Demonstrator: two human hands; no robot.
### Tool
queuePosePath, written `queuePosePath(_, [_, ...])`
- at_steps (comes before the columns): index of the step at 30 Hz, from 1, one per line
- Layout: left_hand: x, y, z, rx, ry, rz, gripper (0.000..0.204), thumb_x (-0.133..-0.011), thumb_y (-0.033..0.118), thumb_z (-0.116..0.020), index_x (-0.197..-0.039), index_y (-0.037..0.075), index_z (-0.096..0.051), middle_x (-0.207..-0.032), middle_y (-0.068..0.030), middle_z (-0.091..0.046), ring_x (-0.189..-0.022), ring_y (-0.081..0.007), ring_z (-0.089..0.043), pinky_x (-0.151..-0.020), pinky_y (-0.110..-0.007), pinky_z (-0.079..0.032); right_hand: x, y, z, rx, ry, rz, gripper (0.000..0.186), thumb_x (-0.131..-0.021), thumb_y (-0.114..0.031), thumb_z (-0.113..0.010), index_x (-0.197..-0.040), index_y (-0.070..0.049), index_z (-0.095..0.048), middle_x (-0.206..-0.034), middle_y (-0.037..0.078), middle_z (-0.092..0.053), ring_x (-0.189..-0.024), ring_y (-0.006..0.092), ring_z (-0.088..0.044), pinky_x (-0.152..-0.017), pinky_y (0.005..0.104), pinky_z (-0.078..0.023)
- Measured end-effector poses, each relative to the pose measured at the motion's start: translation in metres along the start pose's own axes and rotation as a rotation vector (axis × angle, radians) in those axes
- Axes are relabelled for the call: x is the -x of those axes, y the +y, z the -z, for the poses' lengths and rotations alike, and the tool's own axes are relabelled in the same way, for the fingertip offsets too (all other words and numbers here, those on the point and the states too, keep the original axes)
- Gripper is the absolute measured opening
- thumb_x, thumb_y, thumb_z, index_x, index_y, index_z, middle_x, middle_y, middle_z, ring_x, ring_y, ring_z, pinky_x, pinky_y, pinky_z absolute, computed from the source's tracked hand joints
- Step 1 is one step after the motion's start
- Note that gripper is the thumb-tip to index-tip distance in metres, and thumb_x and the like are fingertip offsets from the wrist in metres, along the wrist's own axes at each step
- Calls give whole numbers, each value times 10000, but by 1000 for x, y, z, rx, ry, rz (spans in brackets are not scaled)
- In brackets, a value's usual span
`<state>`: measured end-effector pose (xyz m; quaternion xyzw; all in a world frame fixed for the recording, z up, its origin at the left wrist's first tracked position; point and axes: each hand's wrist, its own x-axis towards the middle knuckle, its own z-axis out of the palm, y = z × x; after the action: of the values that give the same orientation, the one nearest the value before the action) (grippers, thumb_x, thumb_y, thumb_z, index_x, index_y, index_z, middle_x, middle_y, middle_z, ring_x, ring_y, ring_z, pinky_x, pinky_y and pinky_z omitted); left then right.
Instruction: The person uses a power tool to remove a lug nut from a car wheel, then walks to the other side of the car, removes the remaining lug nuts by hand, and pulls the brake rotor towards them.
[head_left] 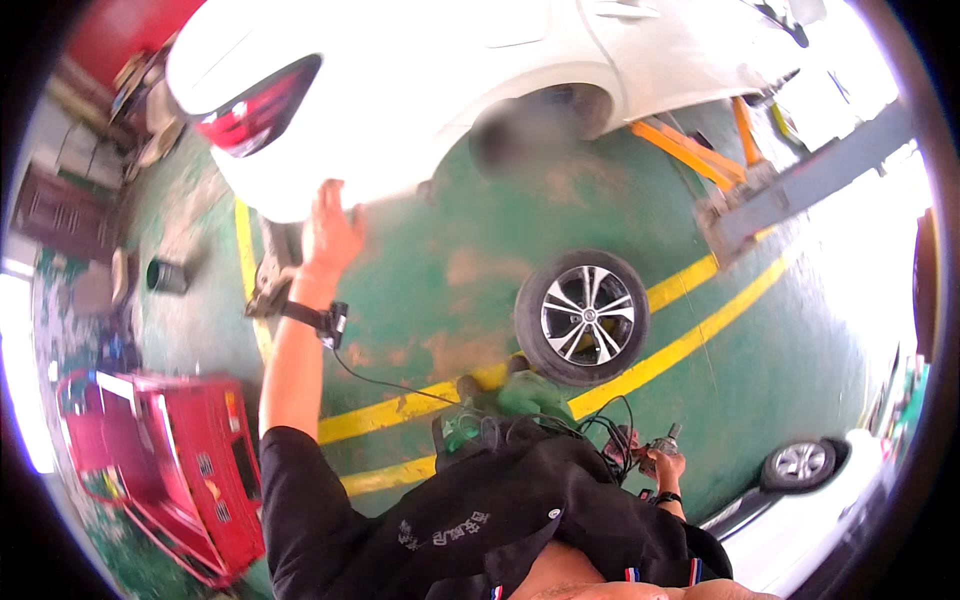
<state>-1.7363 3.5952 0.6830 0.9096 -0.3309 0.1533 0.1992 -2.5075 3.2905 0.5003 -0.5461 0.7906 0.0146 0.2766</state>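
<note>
My left arm reaches forward, and my left hand (332,235) is open with its fingers stretched out. It overlaps the lower rear bumper of a white car (400,90); whether it touches the bumper I cannot tell. Low at my right side, my right hand (668,466) is closed around an impact wrench (660,448), its tip pointing up and away from me. Ahead of my feet, a car wheel (585,318) with a black tyre and silver spokes is on the green floor. The white car's rear wheel arch is blurred inside.
A lift post with a grey beam (820,185) and orange arms (690,155) stands at the right. A red three-wheeled cart (200,460) is at the left, with a dark bucket (166,276) farther off. Another white car (800,520) is at lower right. Cables hang across my front.
</note>
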Motion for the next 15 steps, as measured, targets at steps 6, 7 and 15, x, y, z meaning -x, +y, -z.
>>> queuePosePath(6, [-163,-12,-13,-102,130,-221,509,-921,234,-645,-1362,17,-512,-1393,-205,-544,-1291,-383,-518,-1074,-504,-424,54,-29,-36,-127,-51,-126,504,-532,-214,-899,-890,76,-695,-865,158,-726,-758,258,-697,-680,407,-548])
queuePosePath(7, [-185,-19,-18,-132,121,-226,543,-923,250,-649,-1393,25,-499,-1436,-199,-525,-1325,-378,-496,-1089,-500,-412,56,-24,-46,-108,-61,-133,522,-531,-230,-899,-899,77,-692,-878,170,-728,-780,273,-704,-696,414,-550])
queuePosePath(15, [-330,-3,-47,-373,74,-487,602,-994,296,-559,-1542,115,-386,-1609,-93,-364,-1492,-260,-326,-1234,-447,-260,120,-36,-78,-19,107,-199,528,-571,-355,-880,-835,53,-672,-870,192,-739,-836,306,-732,-755,421,-569])
